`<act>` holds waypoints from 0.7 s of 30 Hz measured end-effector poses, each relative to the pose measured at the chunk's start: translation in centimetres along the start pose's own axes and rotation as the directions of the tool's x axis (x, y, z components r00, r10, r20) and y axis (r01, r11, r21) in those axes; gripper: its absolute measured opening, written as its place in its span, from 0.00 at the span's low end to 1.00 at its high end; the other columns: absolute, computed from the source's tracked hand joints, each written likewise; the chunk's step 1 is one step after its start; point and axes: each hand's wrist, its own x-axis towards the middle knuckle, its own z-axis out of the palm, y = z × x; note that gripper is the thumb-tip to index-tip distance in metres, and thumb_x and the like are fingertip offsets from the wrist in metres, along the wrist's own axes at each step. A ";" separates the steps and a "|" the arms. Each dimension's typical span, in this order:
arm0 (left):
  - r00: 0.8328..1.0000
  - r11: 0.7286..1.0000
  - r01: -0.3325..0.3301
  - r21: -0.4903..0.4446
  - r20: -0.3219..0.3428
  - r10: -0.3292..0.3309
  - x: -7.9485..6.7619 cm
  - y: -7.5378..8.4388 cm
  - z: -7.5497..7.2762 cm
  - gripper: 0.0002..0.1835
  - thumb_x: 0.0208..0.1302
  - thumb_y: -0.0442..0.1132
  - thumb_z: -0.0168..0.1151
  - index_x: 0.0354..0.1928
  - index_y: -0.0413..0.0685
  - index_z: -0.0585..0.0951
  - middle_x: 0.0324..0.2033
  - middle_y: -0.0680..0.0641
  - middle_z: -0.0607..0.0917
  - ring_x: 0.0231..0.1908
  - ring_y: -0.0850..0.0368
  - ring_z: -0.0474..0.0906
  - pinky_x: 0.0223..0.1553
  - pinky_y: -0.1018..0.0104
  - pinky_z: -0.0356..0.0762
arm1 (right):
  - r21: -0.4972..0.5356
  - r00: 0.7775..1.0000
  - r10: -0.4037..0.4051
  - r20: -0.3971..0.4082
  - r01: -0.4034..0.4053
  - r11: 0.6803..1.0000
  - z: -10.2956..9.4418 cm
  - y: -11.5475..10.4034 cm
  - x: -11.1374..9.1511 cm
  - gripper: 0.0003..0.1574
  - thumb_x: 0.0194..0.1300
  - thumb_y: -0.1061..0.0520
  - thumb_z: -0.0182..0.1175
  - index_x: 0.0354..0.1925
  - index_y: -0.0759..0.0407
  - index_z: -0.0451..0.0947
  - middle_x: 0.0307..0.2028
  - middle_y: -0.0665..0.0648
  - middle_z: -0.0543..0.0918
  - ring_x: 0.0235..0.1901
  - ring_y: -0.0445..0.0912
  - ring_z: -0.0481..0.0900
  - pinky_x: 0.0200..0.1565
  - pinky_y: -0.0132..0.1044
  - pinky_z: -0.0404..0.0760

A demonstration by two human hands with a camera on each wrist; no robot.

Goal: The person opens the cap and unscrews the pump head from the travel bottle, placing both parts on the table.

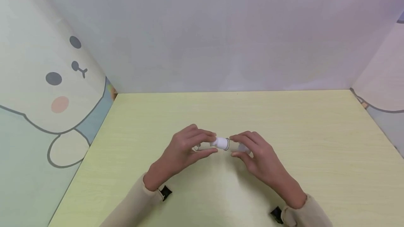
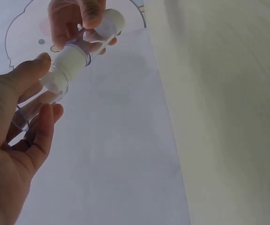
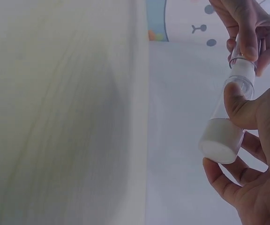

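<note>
"Above the pale table (image 1: 157,111), roughly level between the 2 hands: slim bottle (image 3: 221,107), clear body, white base (image 3: 221,138). Hands?"

"Left hand (image 1: 186,146): thumb and fingers curved round the clear cap (image 2: 45,98), spread about the cap's width. Right hand (image 1: 257,153): similar grip on the body and base, fingers spread a bottle's width."

"Cap fit?"

"Rim's near the white collar (image 1: 222,143). How firmly, can't tell."

"Handling, quick."

"Looks like hard plastic: light, stiff, smooth enough to slip in damp fingers. Cap wall looks thin, might crack if squeezed hard. Contents, can't tell."

"Best hold?"

"1 hand round the body just above the base, for steadiness. Other hand light on the cap's sides, any force along the length. I'd keep fingers off the collar; could tilt it."
</note>
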 end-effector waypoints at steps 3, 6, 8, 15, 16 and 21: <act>1.000 1.000 0.009 -0.029 -0.013 -0.009 0.0 -0.1 -0.3 0.15 0.52 0.39 0.83 0.42 0.48 0.89 0.44 0.51 0.93 0.32 0.62 0.73 0.29 0.82 0.67 | 0.008 1.000 0.013 -0.010 -0.013 1.000 -0.2 0.1 -0.1 0.36 0.46 0.66 0.82 0.55 0.54 0.83 0.47 0.48 0.85 0.43 0.43 0.78 0.45 0.23 0.77; 1.000 0.999 0.003 -0.041 0.000 -0.003 0.1 -0.1 -0.2 0.15 0.54 0.40 0.82 0.42 0.49 0.89 0.45 0.51 0.93 0.33 0.63 0.74 0.30 0.82 0.68 | 0.014 1.000 0.012 -0.002 -0.012 1.000 -0.2 0.2 -0.2 0.36 0.47 0.66 0.82 0.56 0.52 0.83 0.48 0.47 0.85 0.44 0.43 0.78 0.45 0.23 0.78; 1.000 0.999 0.009 -0.039 0.005 -0.009 0.1 -0.1 -0.2 0.15 0.54 0.40 0.82 0.42 0.49 0.89 0.45 0.51 0.93 0.33 0.63 0.74 0.30 0.82 0.68 | 0.019 1.000 0.014 0.006 -0.015 1.000 -0.2 0.3 -0.2 0.36 0.48 0.66 0.82 0.56 0.51 0.83 0.49 0.47 0.85 0.44 0.43 0.78 0.46 0.23 0.78; 0.999 0.999 0.042 -0.034 0.013 -0.041 0.2 -0.1 -0.5 0.16 0.53 0.41 0.83 0.44 0.50 0.89 0.46 0.52 0.92 0.38 0.62 0.79 0.33 0.80 0.72 | 0.012 0.999 0.039 0.027 -0.039 0.999 -0.3 0.5 -0.1 0.35 0.49 0.65 0.81 0.55 0.52 0.82 0.49 0.48 0.85 0.45 0.44 0.80 0.48 0.25 0.80; 0.999 0.999 0.043 -0.032 0.016 -0.043 0.2 -0.1 -0.5 0.17 0.54 0.41 0.82 0.45 0.50 0.89 0.47 0.52 0.91 0.39 0.61 0.80 0.34 0.80 0.74 | 0.008 0.999 0.045 0.029 -0.045 0.999 -0.3 0.5 -0.1 0.35 0.49 0.65 0.81 0.55 0.52 0.82 0.49 0.48 0.85 0.45 0.43 0.80 0.47 0.27 0.81; 0.998 0.998 0.058 -0.025 0.022 -0.058 0.3 -0.2 -0.7 0.18 0.55 0.40 0.81 0.48 0.51 0.88 0.50 0.50 0.88 0.48 0.57 0.83 0.38 0.77 0.80 | 0.011 0.996 0.082 0.042 -0.083 0.997 -0.4 0.8 -0.2 0.34 0.51 0.64 0.81 0.55 0.50 0.82 0.49 0.48 0.85 0.46 0.42 0.80 0.45 0.37 0.85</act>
